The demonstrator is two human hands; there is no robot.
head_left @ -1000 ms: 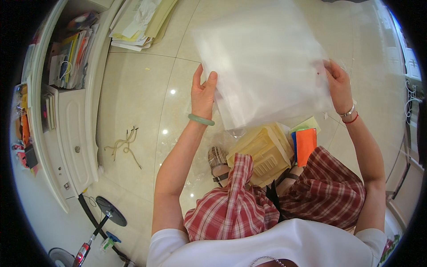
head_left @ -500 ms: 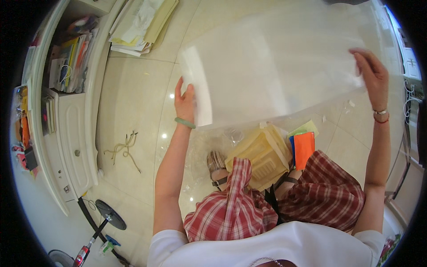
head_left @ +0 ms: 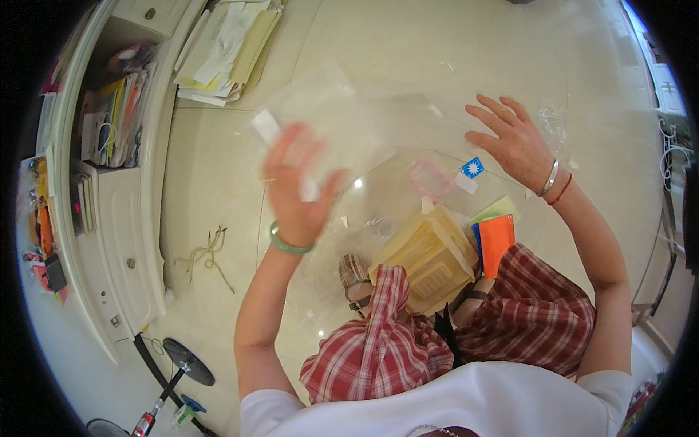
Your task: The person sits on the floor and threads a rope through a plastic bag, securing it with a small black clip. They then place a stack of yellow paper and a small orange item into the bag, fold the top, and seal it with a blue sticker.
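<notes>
A clear plastic sheet (head_left: 331, 109), smeared by motion, lies or floats beyond my left hand, with a white strip (head_left: 265, 126) at its left end. My left hand (head_left: 297, 193) is blurred, its thumb and fingers apart, close to the near side of that sheet. Whether it still touches the plastic is hard to make out. Farther right, my right hand (head_left: 515, 146) hangs palm down with its fingers spread and nothing in them. Between and nearer to me, a yellowish translucent plastic bin (head_left: 426, 262) rests tilted by my feet.
Beside the bin are an orange piece (head_left: 497, 244) with blue behind it and pale green paper (head_left: 495, 210). A blue-and-white card (head_left: 472, 168) and scraps dot the tiled floor. Left are paper stacks (head_left: 229, 51), a white cabinet (head_left: 127, 233), cord (head_left: 207, 251) and a dumbbell bar (head_left: 175, 368).
The wide sheet stretched between my hands has come away from my right hand and now shows smaller, toward the left. My right hand has moved left; my left fingers have spread.
</notes>
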